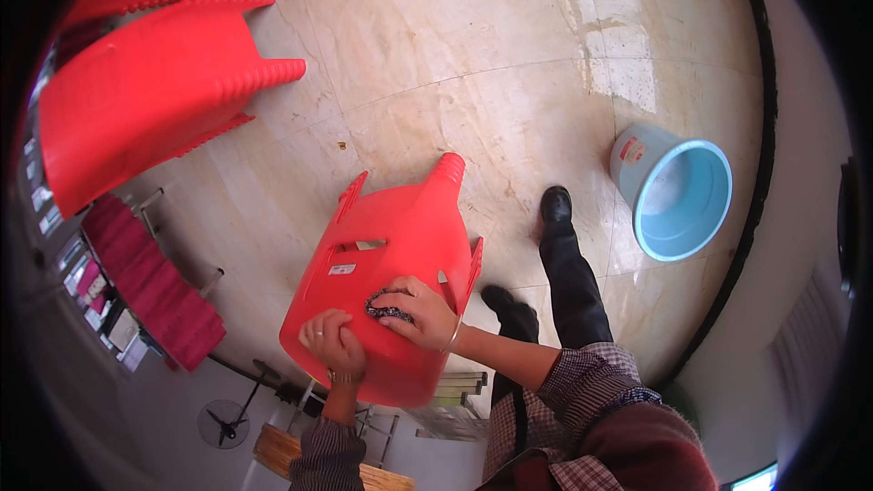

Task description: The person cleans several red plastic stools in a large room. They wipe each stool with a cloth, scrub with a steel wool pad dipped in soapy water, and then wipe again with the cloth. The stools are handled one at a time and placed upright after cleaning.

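Observation:
A red plastic chair is tipped over before me, with its ribbed legs pointing away from me. My right hand presses a dark metallic scouring pad against the red surface. Beside it, my left hand rests on the same chair near its lower left edge, fingers curled. Whether those fingers grip the plastic is not plain. A small white label with print sits below a slot in the chair.
More red plastic chairs lie at the upper left. A light blue bucket stands on the tiled floor at right, near wet patches. A table with a dark red cover is at left. A fan and folding ladder appear below.

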{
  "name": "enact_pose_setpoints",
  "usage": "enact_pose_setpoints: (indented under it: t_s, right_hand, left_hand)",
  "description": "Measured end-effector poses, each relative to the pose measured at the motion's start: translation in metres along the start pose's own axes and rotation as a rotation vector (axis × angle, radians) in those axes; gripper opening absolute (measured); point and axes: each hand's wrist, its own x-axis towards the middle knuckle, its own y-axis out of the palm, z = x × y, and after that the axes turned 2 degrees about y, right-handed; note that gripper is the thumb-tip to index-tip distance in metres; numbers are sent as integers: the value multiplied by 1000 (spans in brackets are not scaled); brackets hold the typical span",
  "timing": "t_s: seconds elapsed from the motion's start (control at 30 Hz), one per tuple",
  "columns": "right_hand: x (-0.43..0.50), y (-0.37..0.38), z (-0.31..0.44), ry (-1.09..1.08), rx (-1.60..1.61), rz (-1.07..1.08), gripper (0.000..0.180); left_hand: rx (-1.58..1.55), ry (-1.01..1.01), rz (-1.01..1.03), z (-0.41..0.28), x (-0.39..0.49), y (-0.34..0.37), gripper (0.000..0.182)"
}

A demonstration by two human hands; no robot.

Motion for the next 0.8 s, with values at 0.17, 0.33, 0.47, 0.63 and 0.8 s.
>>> enact_pose_setpoints:
  t_s: [0.17, 0.33, 0.47, 0.63, 0.8]
  right_hand:
    - [44, -27, -91, 33, -162, 22, 17]
    - [124, -72, -217, 170, -440, 80, 8]
    - [146, -69, -180, 519, -539, 54, 9]
    - [82, -31, -127, 64, -176, 183, 14]
    - [150, -91, -249, 369, -447, 67, 11]
  left_hand:
    - [-6, -19, 74, 4, 0, -4, 12]
    - [-67, -13, 66, 8, -4, -1, 12]
    - [-84, -3, 87, 7, -4, -5, 12]
    - [-94, -31, 129, 6, -1, -8, 14]
    - [-72, -46, 137, 4, -1, -9, 14]
